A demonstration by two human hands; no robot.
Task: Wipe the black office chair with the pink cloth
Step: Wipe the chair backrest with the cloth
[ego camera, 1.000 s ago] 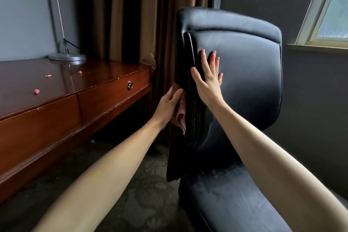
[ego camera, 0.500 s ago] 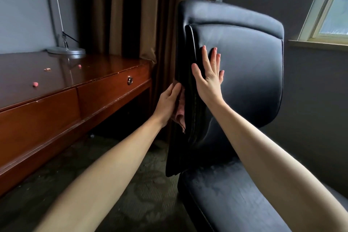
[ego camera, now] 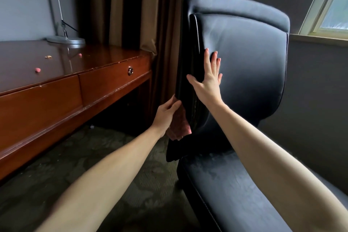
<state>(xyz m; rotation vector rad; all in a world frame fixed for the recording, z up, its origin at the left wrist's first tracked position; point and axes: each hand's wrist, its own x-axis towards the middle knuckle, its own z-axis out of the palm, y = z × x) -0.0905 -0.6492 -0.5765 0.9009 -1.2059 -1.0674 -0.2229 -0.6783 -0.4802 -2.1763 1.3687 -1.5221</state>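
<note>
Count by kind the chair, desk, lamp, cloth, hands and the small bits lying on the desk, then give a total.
Chair: 1
Desk: 1
Lamp: 1
Cloth: 1
Bits: 3
Hands (left hand, right hand): 2
Total: 9

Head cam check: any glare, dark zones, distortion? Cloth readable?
Head view: daylight from the window at right sheens the chair back; glare streaks the desk top by the lamp base; the pink cloth under the left hand sits in shadow, dim but readable; wide-angle bows the frame edges.
</note>
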